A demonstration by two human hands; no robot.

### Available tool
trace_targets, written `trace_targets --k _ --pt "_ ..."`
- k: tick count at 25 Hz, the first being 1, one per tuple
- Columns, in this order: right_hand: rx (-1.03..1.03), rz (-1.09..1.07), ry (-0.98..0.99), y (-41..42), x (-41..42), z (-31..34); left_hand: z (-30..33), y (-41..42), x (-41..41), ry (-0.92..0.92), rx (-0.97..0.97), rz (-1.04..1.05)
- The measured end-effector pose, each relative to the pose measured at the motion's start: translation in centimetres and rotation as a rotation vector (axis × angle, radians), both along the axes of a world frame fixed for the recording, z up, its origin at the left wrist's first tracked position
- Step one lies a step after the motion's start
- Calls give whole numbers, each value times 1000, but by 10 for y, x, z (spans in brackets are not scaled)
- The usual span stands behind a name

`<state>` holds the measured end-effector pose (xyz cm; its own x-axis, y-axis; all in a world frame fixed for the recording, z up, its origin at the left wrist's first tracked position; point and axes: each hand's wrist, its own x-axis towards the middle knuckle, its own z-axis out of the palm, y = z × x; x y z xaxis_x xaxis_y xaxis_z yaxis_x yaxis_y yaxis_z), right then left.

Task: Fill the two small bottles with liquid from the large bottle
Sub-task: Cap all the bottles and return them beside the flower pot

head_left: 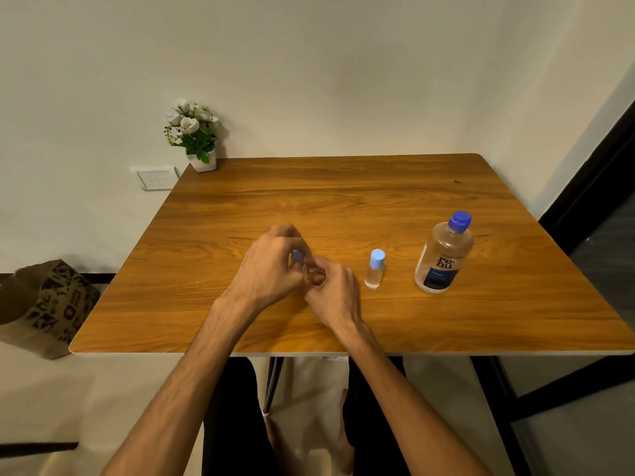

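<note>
Both hands meet over the middle of the wooden table (343,201). My left hand (268,269) curls around the light blue cap (296,256) of a small clear bottle. My right hand (331,292) grips that bottle's body, which is almost wholly hidden by fingers. A second small bottle (375,269) with a light blue cap stands upright to the right of my hands. Further right stands the large clear bottle (443,255) with a dark blue cap and a blue label, capped and upright.
A small white pot of white flowers (194,135) sits at the table's far left corner. A patterned paper bag (44,304) stands on the floor left of the table. A dark door frame (591,187) runs along the right.
</note>
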<state>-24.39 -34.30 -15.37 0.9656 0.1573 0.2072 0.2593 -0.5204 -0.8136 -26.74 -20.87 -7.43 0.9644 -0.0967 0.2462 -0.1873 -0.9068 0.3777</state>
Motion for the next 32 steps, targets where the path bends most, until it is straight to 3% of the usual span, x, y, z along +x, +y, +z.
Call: trace_targets --k 2,6,10,14,22,28,32 --pt "-4 -11 1 -1 1 -1 3 -4 -3 -7 -41 -80" --pt "-12 7 17 0 0 0 -8 2 1 -52 30 124" --pt "-31 10 34 0 0 -1 -7 0 0 -10 9 -26" --pt "-40 25 19 1 0 -2 -16 0 2 -89 -42 121" --pt "-70 44 46 -4 -4 6 -22 -4 6 -94 3 85" --pt "85 21 18 -33 -20 17 -23 -20 1 -261 0 40" --pt "176 -126 -152 -80 -30 29 -18 -59 0 -377 -141 -23"
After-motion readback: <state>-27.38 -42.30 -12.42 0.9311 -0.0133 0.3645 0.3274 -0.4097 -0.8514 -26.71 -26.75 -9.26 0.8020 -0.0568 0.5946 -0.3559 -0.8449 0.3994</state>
